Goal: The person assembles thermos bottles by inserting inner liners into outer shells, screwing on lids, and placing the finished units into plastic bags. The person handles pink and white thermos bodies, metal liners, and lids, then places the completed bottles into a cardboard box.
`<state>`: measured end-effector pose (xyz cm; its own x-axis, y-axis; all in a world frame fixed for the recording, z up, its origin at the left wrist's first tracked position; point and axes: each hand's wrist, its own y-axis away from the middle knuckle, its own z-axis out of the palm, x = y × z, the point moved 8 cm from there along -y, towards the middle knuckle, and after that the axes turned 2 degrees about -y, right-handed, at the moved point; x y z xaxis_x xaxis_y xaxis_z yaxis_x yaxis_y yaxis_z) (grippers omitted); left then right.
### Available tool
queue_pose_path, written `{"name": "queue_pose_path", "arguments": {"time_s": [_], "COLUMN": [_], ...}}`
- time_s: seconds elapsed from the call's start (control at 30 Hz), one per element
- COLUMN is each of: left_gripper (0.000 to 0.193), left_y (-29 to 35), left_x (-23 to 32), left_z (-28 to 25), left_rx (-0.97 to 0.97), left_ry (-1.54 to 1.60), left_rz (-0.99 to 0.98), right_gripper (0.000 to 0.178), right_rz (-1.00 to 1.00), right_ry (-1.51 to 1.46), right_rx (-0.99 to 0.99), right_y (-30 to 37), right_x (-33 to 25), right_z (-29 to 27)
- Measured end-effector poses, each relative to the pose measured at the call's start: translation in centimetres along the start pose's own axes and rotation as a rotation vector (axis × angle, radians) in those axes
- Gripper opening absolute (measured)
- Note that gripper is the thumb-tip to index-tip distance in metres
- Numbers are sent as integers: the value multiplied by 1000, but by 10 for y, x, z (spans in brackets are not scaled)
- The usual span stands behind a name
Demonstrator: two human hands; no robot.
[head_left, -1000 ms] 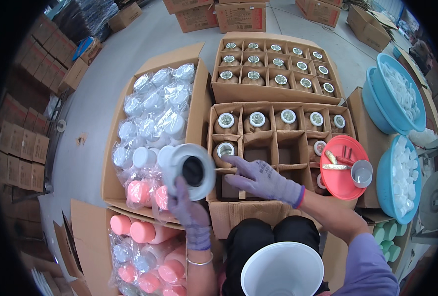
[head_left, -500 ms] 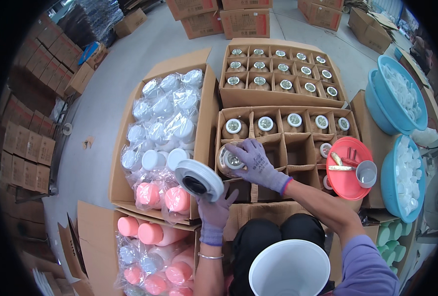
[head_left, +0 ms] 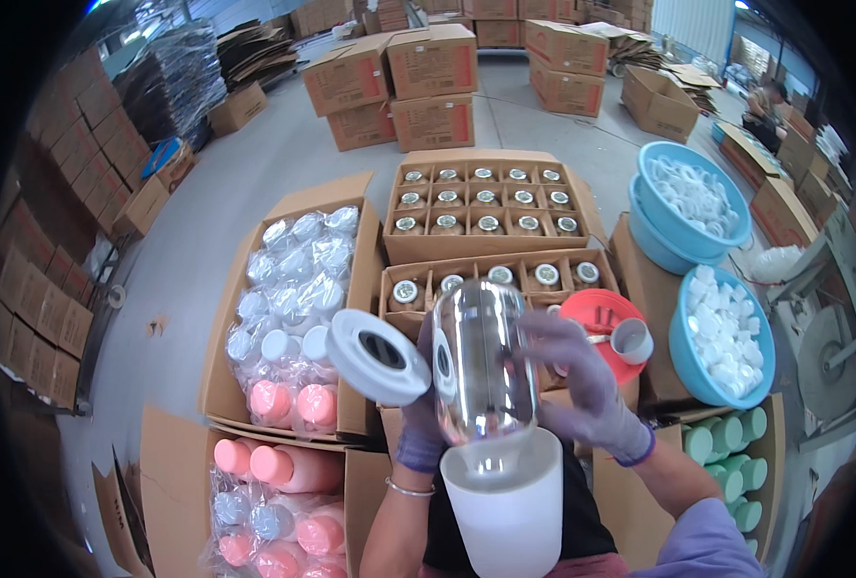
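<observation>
A shiny silver glass flask liner stands upright at the mouth of a tall white plastic shell near my lap. My left hand is closed on a round white collar with a dark centre, and rests against the liner's left side; some of its fingers are hidden behind the liner. On the other side my right hand is beside the liner, fingers spread and blurred by motion. Both hands wear grey-purple gloves. A divided carton of similar liners with white-rimmed tops lies just beyond.
Another divided carton of liners sits farther back. Left are cartons of bagged white bottles and pink-capped bottles. To the right are a red tray, blue basins of white parts and green-capped bottles.
A liner has come out of the near carton, where my right hand gripped it, to the white shell's mouth. My right hand's fingers have spread. The view has tilted up.
</observation>
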<state>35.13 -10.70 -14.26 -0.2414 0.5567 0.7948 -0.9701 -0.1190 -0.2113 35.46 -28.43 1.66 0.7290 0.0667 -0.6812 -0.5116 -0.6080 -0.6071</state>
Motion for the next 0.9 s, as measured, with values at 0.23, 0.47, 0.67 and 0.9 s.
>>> {"name": "queue_pose_path", "arguments": {"time_s": [0.23,0.47,0.67,0.9], "left_gripper": [32,52,32,55], "left_y": [107,113,98,86], "left_x": [23,54,64,57], "left_z": [37,2,-2,80], "left_rx": [3,391,392,-477], "left_ry": [-368,449,-383,-825], "left_rz": [-46,-114,-176,-195], "right_gripper": [61,34,29,27], "right_rz": [684,684,639,743], "right_ry": [-808,-244,-66,-595], "right_rx": [-2,-827,-257,408], "right_y": [86,91,76,135], "right_x": [36,26,28,36], "right_z": [37,80,54,27]}}
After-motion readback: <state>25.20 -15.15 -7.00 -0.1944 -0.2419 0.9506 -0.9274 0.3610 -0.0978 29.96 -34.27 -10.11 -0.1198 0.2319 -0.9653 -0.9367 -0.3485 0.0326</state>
